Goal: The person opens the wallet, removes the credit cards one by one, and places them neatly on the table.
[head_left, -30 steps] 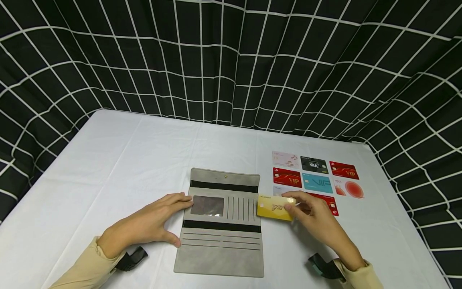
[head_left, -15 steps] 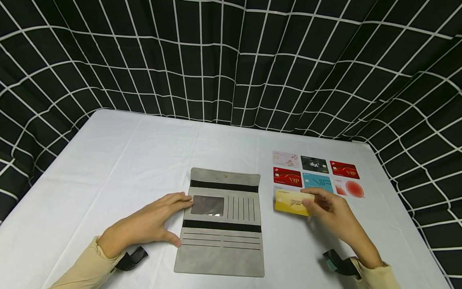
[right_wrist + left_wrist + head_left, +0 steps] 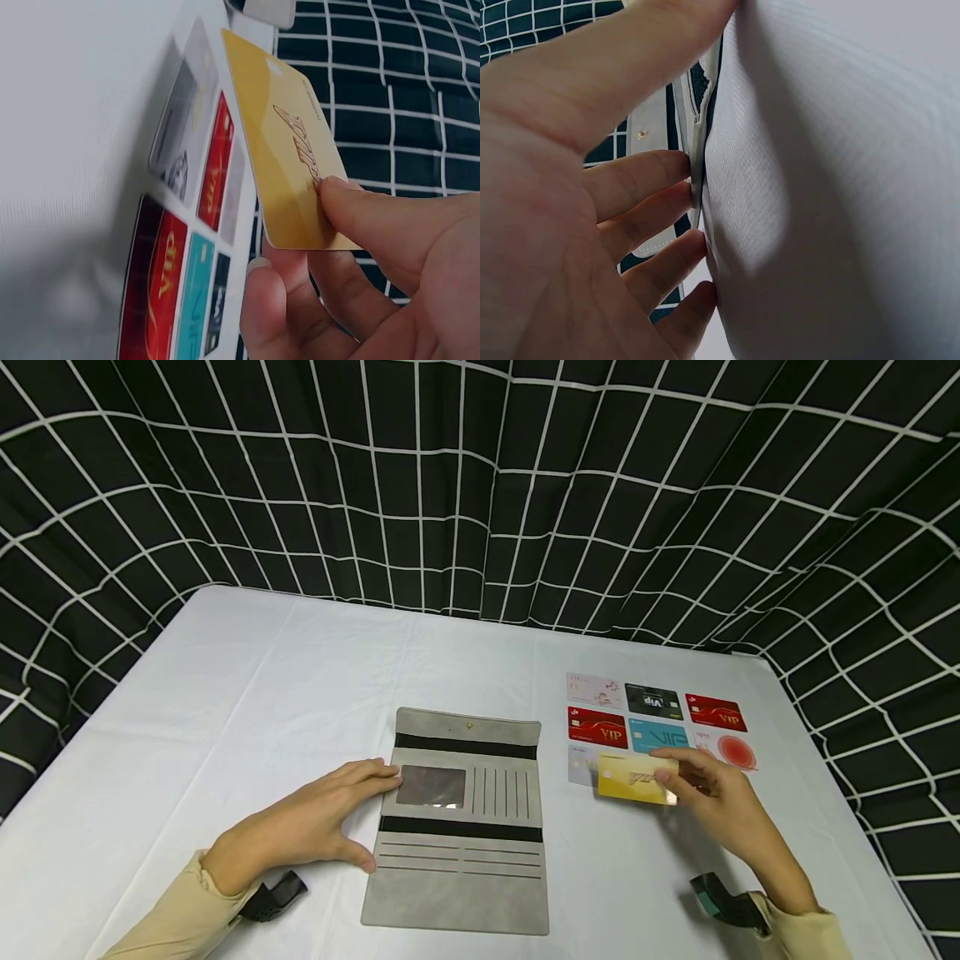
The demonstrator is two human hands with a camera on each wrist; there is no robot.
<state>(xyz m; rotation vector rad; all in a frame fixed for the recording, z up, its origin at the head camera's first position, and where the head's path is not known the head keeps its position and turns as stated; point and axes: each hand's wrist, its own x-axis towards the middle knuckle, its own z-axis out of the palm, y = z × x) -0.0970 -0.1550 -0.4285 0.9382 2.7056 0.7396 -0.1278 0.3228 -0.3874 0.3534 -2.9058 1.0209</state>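
My right hand (image 3: 716, 802) pinches a gold VIP card (image 3: 630, 779) by its right end, thumb on the printed face. In the right wrist view the card (image 3: 289, 150) is tilted and held above the other cards. Under it in the head view, a silver card (image 3: 581, 763) is partly covered. A red card (image 3: 154, 281) beside it shows in the right wrist view. My left hand (image 3: 315, 814) rests at the left edge of a grey wallet (image 3: 456, 902), which lies unfolded with its card slots and clear window facing up. The left fingers are spread and relaxed along that edge.
Behind the gold card lie several cards in rows: pink (image 3: 594, 691), black (image 3: 654, 702), red (image 3: 716, 713), another red one (image 3: 597, 727), teal (image 3: 660, 735) and white with a red circle (image 3: 735, 752). A black grid curtain (image 3: 480, 485) surrounds the white table (image 3: 315, 677).
My right hand has carried the gold card rightward, away from the wallet's edge to over the nearest row of cards. More of the silver card now shows. The left hand and wallet have stayed put.
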